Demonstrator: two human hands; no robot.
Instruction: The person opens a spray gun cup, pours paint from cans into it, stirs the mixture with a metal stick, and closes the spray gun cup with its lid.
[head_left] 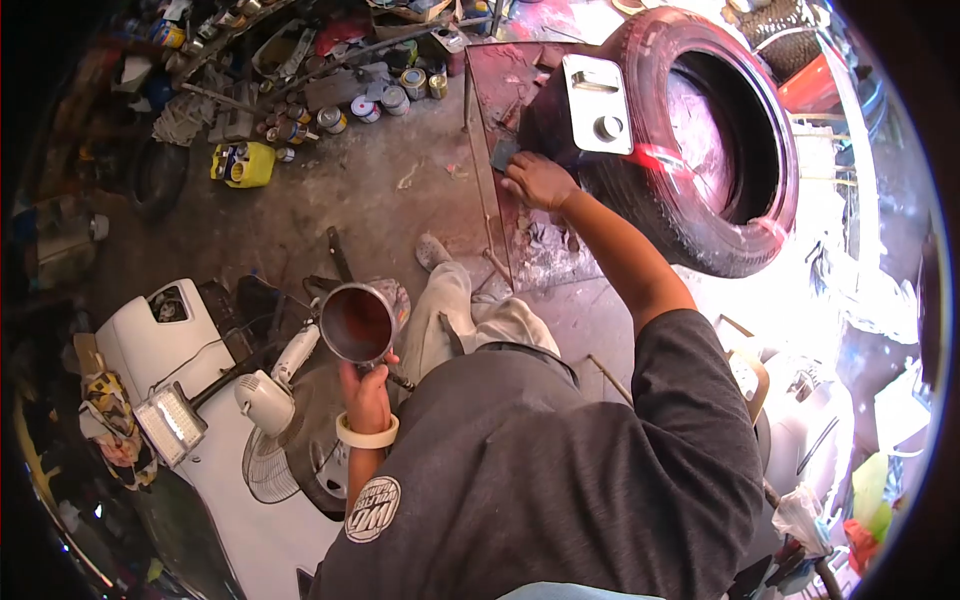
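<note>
My left hand (368, 392) is closed around the lower part of a round cup (357, 323), whose open top shows a dark reddish inside. A ring of tape (367, 432) circles the left wrist. At the edge of a paint-stained table (560, 265), my right hand (537, 182) has its fingers bent against a small dark flat piece (504, 153). A white rectangular container with a round cap (598, 104) lies beside that hand, against a large tire (650, 130) on the table.
A yellow container (243, 164) and several cans (395, 99) stand on the floor at the upper left. A fan (268, 465), a lamp (172, 423) and white panels (160, 340) are at the lower left. Clutter lines the right side.
</note>
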